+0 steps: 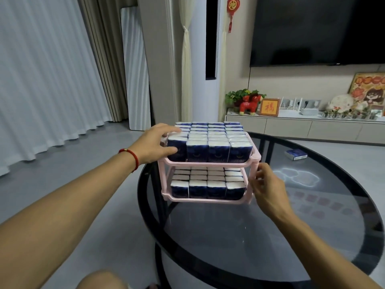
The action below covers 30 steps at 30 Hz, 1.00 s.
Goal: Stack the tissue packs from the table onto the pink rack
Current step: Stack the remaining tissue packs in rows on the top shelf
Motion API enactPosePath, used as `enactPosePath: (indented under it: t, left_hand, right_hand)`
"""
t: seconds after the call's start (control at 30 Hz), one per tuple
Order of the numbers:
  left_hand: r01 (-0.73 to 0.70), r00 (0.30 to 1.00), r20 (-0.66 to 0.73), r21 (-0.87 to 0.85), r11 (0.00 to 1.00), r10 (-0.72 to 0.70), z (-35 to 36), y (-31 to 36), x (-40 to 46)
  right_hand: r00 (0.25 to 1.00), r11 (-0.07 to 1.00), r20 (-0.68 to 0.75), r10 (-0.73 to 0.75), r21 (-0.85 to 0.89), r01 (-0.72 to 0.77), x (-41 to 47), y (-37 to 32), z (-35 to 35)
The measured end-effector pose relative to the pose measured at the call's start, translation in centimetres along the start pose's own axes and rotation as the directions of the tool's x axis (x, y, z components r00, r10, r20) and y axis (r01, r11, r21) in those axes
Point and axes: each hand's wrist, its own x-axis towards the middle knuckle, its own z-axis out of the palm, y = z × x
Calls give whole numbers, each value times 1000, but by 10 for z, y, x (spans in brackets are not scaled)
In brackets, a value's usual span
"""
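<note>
A pink two-tier rack [208, 164] stands near the left edge of the round dark glass table [270, 236]. Both tiers are filled with several upright blue and white tissue packs [218, 152]. My left hand [155, 143] holds the front-left pack of the top tier [177, 147], fingers over its top and thumb on its front. My right hand [267, 187] grips the rack's front-right post between the tiers. One more blue tissue pack [295, 154] lies flat on the far side of the table.
The rack sits close to the table's left rim. Beyond the table are a low TV cabinet [302, 126] with ornaments, a wall-mounted TV [316, 30], a standing air conditioner [206, 59] and curtains [48, 80]. My knee [100, 280] shows at the bottom.
</note>
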Motion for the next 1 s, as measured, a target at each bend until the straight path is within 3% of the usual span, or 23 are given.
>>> enactPosePath:
  t: [0.2,0.4,0.7,1.0]
  left_hand:
    - [-177,980,127,206,962,154,-1,10,6]
    - [-193,975,176,361,912,137,1,9,26]
    - [-231,972,127,340,912,199,3,1,22]
    - [-207,967,207,290,934,150,-5,6,25]
  right_hand:
    - [1000,999,18,-20,-32,20,3,4,-1]
    - [998,997,50,-29,-68,33,7,3,-2]
    - [993,992,103,-60,-108,71,11,8,-7]
    - [992,991,111,-52,-121,65,11,8,-7]
